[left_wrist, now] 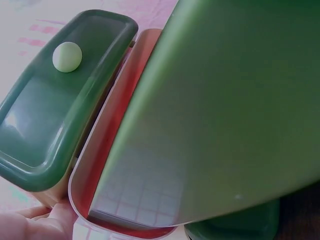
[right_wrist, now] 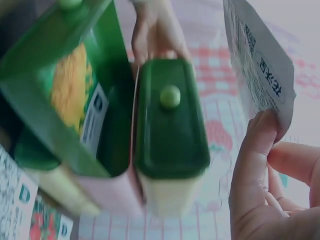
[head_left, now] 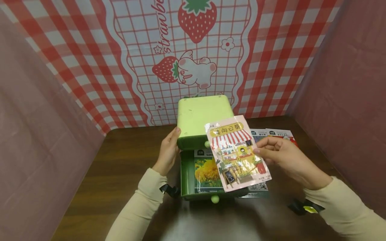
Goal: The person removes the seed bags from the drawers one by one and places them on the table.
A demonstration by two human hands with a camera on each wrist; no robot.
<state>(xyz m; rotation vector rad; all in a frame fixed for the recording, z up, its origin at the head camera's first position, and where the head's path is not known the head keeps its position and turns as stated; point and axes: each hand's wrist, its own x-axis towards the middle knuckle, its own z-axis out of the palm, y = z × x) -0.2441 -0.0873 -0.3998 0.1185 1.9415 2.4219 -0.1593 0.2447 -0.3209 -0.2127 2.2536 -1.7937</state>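
My right hand (head_left: 283,155) pinches the right edge of a pink sunflower seed packet (head_left: 238,157), thumb in front, holding it over an opened green drawer (head_left: 187,177). The printed back of this packet (right_wrist: 270,75) shows in the right wrist view. Inside the drawer lies another packet with a yellow flower picture (head_left: 206,172), partly covered by the held one. My left hand (head_left: 169,150) grips the left side of the light green drawer box (head_left: 205,115), most fingers hidden behind it. The shut upper drawer (left_wrist: 60,110) has a round pale knob (left_wrist: 67,57).
More packets (head_left: 281,133) lie on the dark wooden table (head_left: 126,160) to the right of the box, one (head_left: 259,193) beside the drawer. A strawberry-print cloth (head_left: 193,60) hangs behind the box, with pink curtains (head_left: 337,87) at both sides.
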